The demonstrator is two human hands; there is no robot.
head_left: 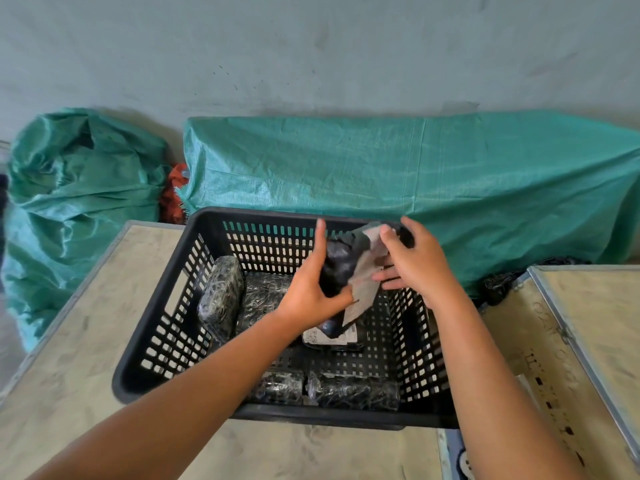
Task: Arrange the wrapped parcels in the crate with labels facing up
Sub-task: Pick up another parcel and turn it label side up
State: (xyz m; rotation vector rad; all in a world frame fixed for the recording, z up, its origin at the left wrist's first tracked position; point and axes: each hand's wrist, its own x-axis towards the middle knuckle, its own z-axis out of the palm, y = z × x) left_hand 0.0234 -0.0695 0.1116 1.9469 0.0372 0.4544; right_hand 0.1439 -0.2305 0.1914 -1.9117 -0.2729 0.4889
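Gripping a black wrapped parcel (337, 268) above the crate (207, 237), the left hand (311, 292) closed around its lower half while the right hand (415, 261) pinched its loose label (363, 289).

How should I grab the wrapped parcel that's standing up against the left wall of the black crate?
Come from above and pinch the black-and-white plastic-wrapped parcel by its rounded top end, fingers on its two broad faces. It leans on edge against the black plastic crate's left wall, so only the top and the inner face look free; another parcel lies beside it.
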